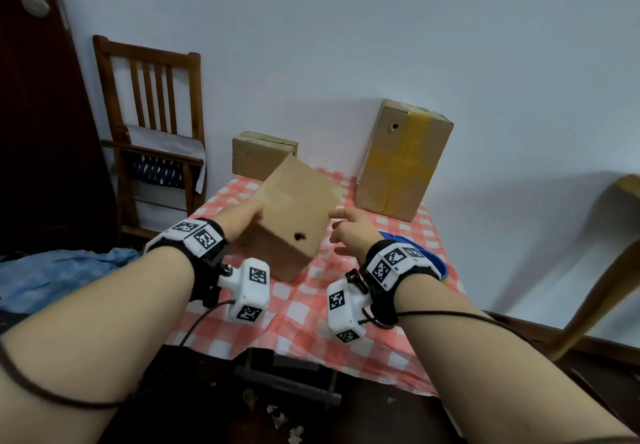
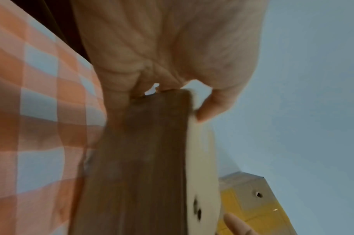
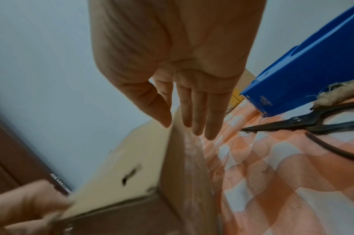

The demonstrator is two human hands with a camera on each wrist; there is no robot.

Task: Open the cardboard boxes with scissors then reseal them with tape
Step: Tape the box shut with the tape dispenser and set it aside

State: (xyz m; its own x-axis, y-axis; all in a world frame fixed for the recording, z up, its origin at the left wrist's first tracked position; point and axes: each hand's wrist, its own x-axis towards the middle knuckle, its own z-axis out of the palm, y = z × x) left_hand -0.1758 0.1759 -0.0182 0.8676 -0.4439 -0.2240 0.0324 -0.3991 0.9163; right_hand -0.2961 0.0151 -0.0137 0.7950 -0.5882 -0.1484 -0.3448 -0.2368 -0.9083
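Three cardboard boxes are in view: a tilted one [image 1: 294,215] in front, a small one [image 1: 261,154] behind it, and a tall one [image 1: 403,159] with yellow tape. There is one pair of scissors [image 3: 305,121], one blue tape dispenser [image 3: 305,70] and one wooden chair [image 1: 152,104]. Two hands show, the left hand [image 1: 242,218] and the right hand [image 1: 349,230].

Bare forearms wearing black wrist straps [image 1: 207,256]
White marker-printed camera modules [image 1: 247,289] are hanging behind the fingers, trailing black cables [image 1: 194,325].
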